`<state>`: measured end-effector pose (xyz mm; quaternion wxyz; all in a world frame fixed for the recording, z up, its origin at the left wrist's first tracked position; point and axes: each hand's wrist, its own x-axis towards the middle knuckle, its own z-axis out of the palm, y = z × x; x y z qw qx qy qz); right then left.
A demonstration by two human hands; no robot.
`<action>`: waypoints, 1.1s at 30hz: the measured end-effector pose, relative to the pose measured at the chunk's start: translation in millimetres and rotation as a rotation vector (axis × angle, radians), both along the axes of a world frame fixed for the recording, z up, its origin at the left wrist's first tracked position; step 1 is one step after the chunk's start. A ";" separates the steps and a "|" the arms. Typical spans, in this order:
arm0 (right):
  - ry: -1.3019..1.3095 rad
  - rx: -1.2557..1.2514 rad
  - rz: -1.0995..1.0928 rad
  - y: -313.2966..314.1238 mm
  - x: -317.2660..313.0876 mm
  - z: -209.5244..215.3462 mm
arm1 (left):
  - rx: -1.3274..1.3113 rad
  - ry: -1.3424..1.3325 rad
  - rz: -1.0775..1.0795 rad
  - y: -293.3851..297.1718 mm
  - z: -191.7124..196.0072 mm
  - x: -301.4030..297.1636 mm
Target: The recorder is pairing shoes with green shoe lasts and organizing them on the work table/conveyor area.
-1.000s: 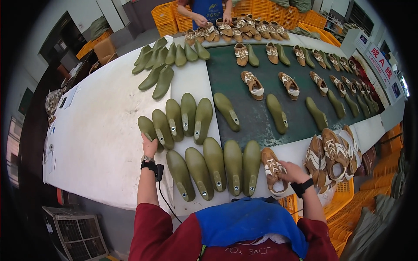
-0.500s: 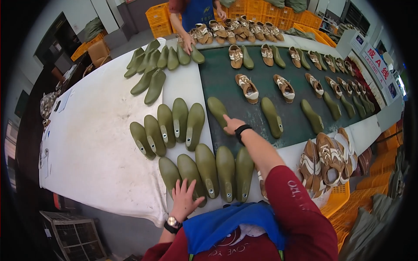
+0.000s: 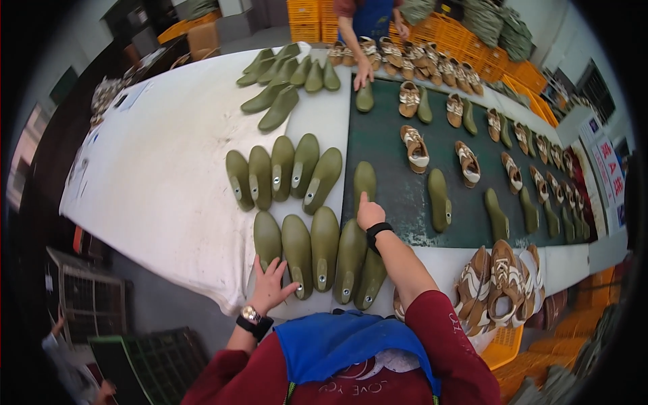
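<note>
My left hand (image 3: 271, 286) lies open and flat on the table's near edge, its fingers touching the heel ends of the near row of olive-green shoe lasts (image 3: 314, 248). My right hand (image 3: 369, 211) reaches forward with the index finger on the heel of a single green last (image 3: 364, 181) lying at the near left of the dark green belt (image 3: 405, 196). It grips nothing. A second row of green lasts (image 3: 283, 169) lies just beyond the near row on the white table (image 3: 169, 175).
More green lasts (image 3: 287, 74) lie at the far end. Brown-and-white shoes (image 3: 416, 145) and lasts dot the belt. A pile of shoes (image 3: 503, 283) sits at my right over a yellow crate (image 3: 503, 344). Another person's hand (image 3: 363, 75) rests at the far side.
My right hand went from the shoe pile at my right out to the last on the belt. My left hand drew back from the far row to the near edge.
</note>
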<state>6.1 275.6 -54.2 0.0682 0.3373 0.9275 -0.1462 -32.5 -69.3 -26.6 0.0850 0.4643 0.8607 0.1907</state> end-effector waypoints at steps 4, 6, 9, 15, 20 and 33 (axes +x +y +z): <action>-0.006 -0.186 0.072 -7.3 -0.9 20.6 | 0.097 0.134 0.082 -23.1 -15.2 3.0; 0.093 -0.157 0.204 3.5 10.8 21.6 | 0.096 0.036 0.082 -21.2 -28.6 2.7; 0.141 -0.212 0.356 23.2 33.7 32.7 | 0.117 0.070 0.155 -6.9 -40.7 11.0; 0.109 -0.635 0.409 20.5 64.0 64.7 | -0.004 -0.090 0.265 -6.4 -18.5 30.7; -0.013 -0.698 0.642 -1.3 74.9 66.9 | 0.015 -0.158 0.257 1.3 -21.1 25.0; -0.094 -0.389 0.858 -67.3 112.7 127.1 | -0.018 -0.164 0.266 1.0 -25.5 22.6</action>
